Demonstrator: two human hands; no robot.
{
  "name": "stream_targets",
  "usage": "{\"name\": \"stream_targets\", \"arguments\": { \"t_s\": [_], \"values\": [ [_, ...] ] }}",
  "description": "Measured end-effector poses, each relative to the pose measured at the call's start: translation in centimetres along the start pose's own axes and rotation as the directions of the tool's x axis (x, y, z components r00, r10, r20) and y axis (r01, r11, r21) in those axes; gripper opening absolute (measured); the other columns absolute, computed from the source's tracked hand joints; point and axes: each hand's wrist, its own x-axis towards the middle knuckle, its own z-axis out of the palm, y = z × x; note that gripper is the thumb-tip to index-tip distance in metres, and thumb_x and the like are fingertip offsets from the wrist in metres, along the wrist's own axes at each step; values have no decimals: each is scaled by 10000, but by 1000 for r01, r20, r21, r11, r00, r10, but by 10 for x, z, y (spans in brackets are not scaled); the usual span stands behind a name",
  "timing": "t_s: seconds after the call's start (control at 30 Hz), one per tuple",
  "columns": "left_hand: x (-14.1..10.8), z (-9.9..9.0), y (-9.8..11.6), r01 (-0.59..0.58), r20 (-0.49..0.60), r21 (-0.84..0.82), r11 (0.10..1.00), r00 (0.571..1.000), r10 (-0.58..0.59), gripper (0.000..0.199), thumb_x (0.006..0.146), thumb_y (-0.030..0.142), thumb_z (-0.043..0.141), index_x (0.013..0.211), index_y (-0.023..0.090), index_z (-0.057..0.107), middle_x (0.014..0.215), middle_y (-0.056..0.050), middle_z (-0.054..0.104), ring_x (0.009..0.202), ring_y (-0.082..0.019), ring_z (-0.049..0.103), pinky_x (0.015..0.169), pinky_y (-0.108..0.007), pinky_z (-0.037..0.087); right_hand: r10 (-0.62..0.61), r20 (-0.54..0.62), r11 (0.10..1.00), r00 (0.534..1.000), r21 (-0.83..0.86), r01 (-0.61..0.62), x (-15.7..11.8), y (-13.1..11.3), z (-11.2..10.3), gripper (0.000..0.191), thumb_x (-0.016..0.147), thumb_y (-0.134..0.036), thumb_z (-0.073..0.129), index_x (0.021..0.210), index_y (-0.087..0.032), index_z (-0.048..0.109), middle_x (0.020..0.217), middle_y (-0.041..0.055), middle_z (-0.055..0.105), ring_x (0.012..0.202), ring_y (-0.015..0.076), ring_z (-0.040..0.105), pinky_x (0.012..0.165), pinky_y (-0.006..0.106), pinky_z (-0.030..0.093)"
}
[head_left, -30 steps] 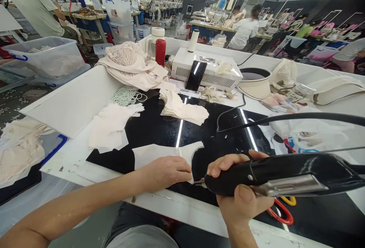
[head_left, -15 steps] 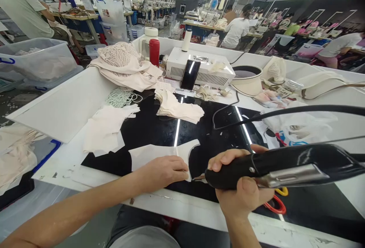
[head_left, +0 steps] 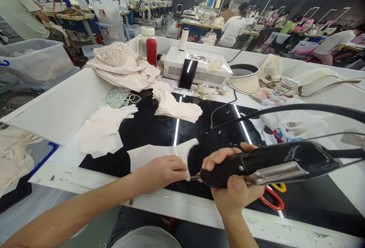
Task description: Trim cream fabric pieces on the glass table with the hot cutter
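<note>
My left hand has its fingers bunched closed on the right edge of the pale cloth, which lies flat on the black part of the tabletop; the thumb is mostly hidden, so I can't tell how firm that pinch is. My right hand is wrapped around the black tool, its thumb along the near side, and the thin tip points at the cloth's near corner, just beside my left fingertips. That closeness bothers me most: if the tool is hot or sharp, which I can't confirm from here, a small slip could catch those fingers. The tool looks bulky and reaches well back past my right fingers, so its weight could swing the tip off line and mark the cloth. The thick cord arches above and beyond that hand; a snag there might tug my aim. The cloth sits on a glossy surface, so a weak pinch could let it skate or wrinkle. Below my right fingers, the red scissor handle lies close enough to bump the tool if I drop my wrist.
</note>
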Motion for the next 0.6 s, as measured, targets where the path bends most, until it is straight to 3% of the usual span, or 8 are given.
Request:
{"name": "stream_targets", "arguments": {
  "t_s": [0.3,0.6],
  "values": [
    [-1,1,0,5,14,0,1000,1000,-5,211,1071,73,501,1105,160,689,1089,-74,723,1095,-202,659,992,-317,555,30,-10,999,1000,-34,-30,-1,-1,-1,403,904,-314,755,1271,-276,593,821,-33,678,593,150,628,533,327,571],
    [0,0,0,6,11,7,1000,1000,-6,188,1060,72,532,1111,157,691,1082,-69,724,1091,-201,665,978,-306,555,-7,-13,1000,1000,-11,7,-1,0,4,458,869,-391,793,1260,-264,591,802,-36,671,575,147,608,498,311,558]
  ]
}}
